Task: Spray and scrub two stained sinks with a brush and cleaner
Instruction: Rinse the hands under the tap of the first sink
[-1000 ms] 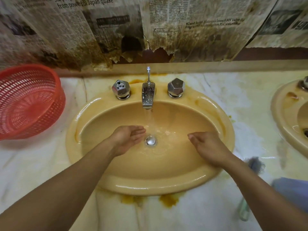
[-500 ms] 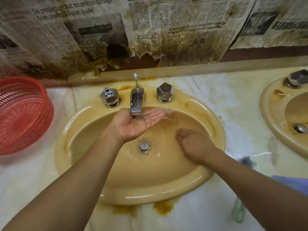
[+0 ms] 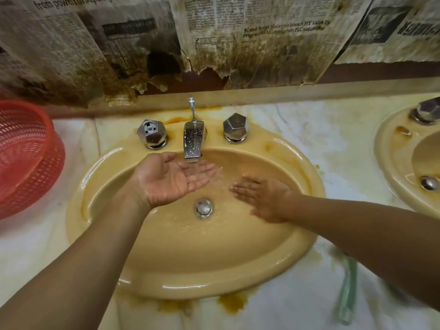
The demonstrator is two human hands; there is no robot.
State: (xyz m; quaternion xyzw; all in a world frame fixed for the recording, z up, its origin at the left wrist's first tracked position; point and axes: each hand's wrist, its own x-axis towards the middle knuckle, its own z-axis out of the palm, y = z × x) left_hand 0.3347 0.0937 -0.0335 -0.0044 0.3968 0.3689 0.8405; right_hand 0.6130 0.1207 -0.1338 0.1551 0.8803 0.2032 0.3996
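Observation:
A yellow oval sink (image 3: 190, 270) fills the middle of the view, with a chrome faucet (image 3: 193, 141) running water and a drain (image 3: 203, 207) at the bottom. My left hand (image 3: 171, 178) is cupped palm up under the spout, catching water. Palm down, fingers straight, my right hand (image 3: 262, 198) lies flat against the wet basin wall right of the drain. A second yellow sink (image 3: 390, 163) shows at the right edge. The brush's pale green handle (image 3: 347, 289) lies on the counter under my right forearm; its bristles are hidden.
Two chrome knobs (image 3: 152, 133) (image 3: 235, 126) flank the faucet. A red plastic basket (image 3: 26, 158) stands on the marble counter (image 3: 333, 144) at the left. Stained, torn newspaper (image 3: 238, 44) covers the wall behind. Rusty stains mark the counter at the sink's front edge.
My left hand rose from near the drain and turned palm up under the spout. My right hand moved slightly along the basin wall, fingers spread flat.

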